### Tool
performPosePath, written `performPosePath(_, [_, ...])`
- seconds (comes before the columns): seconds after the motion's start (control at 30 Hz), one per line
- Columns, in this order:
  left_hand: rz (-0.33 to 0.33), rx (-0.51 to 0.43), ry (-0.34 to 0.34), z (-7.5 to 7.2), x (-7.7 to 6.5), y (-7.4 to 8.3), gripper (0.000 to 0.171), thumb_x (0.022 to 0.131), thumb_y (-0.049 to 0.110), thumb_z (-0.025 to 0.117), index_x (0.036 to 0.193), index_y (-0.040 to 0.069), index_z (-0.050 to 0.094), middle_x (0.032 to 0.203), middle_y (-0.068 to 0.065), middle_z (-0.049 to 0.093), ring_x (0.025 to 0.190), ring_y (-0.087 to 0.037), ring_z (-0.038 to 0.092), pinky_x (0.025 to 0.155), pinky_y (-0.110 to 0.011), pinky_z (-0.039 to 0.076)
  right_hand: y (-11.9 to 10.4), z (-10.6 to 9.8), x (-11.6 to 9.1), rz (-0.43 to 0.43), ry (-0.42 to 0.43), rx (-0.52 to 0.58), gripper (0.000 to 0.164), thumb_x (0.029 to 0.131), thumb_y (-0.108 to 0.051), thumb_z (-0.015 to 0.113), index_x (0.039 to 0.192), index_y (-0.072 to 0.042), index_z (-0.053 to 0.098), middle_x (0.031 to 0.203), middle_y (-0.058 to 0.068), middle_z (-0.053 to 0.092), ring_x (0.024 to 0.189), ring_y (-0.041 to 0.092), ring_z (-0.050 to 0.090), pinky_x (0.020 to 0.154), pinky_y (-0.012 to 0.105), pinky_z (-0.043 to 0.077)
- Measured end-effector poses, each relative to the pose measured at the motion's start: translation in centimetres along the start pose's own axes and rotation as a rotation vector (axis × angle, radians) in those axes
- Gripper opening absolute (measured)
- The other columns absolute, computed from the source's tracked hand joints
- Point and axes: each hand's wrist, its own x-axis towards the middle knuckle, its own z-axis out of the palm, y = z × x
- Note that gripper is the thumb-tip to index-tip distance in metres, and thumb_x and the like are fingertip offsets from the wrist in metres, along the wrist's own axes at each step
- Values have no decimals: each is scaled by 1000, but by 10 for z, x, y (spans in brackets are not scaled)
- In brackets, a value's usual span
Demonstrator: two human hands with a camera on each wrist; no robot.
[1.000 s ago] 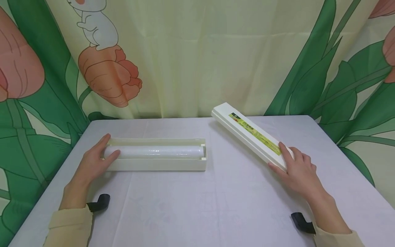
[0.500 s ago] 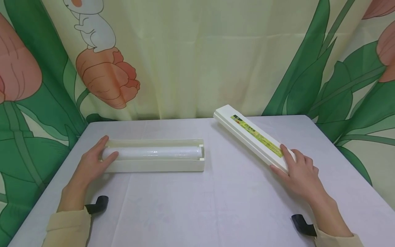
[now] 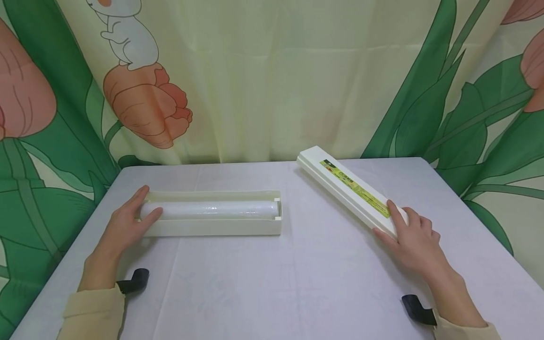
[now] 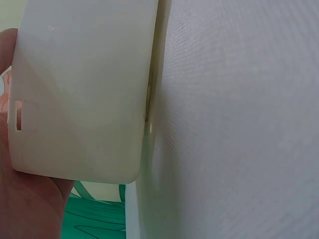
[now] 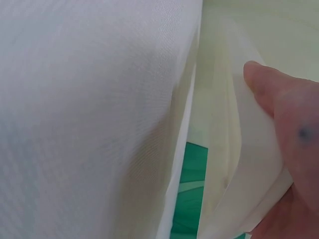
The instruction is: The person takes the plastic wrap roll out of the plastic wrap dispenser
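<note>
A long white box [image 3: 212,227] lies on the table, its top uncovered. Inside it is a roll of clear plastic wrap [image 3: 221,210]. My left hand [image 3: 125,224] grips the box's left end, thumb over the front edge and fingers at the back. In the left wrist view, the box's front wall [image 4: 84,94] hides most of that hand. On the right, my right hand [image 3: 414,241] holds the near end of a long white lid [image 3: 340,191] between thumb and fingers. A yellow-green label [image 3: 354,189] runs along the lid's top, and the lid slants away to the back left.
A white cloth [image 3: 238,288] covers the table. Behind its far edge hangs a curtain [image 3: 276,94] printed with tulips, leaves and a rabbit. Black camera mounts [image 3: 136,281] stick out from both sleeves.
The lid's far end has shifted slightly right and down, with the right hand moving a little along with it. The left hand keeps its grip on the box. The head view has shifted slightly.
</note>
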Motion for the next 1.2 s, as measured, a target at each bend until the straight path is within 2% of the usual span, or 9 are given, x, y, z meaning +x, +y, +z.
performPosePath(0.23, [4,-5,5,0,-1,1,83,101,43,58,159,-1,19,162,-27,19,147,-49,19,112,-70,19,3,0,1,9,-51,2,90,100,-63,44,162,-9,9,146,43,17,123,67,20,86,78,26])
performPosePath(0.7, [-1,-1,0,1,0,0,83,101,44,57,159,-1,19,163,-26,18,147,-48,18,112,-70,20,4,4,1,-7,-105,-13,87,102,-62,40,162,-8,8,145,43,16,123,67,19,85,77,26])
performPosePath(1.2, [-11,-3,5,1,0,2,83,101,45,58,159,-1,19,163,-26,18,147,-49,18,113,-70,20,3,9,0,4,-180,-26,88,102,-59,42,161,-6,4,145,42,12,123,66,18,86,78,26])
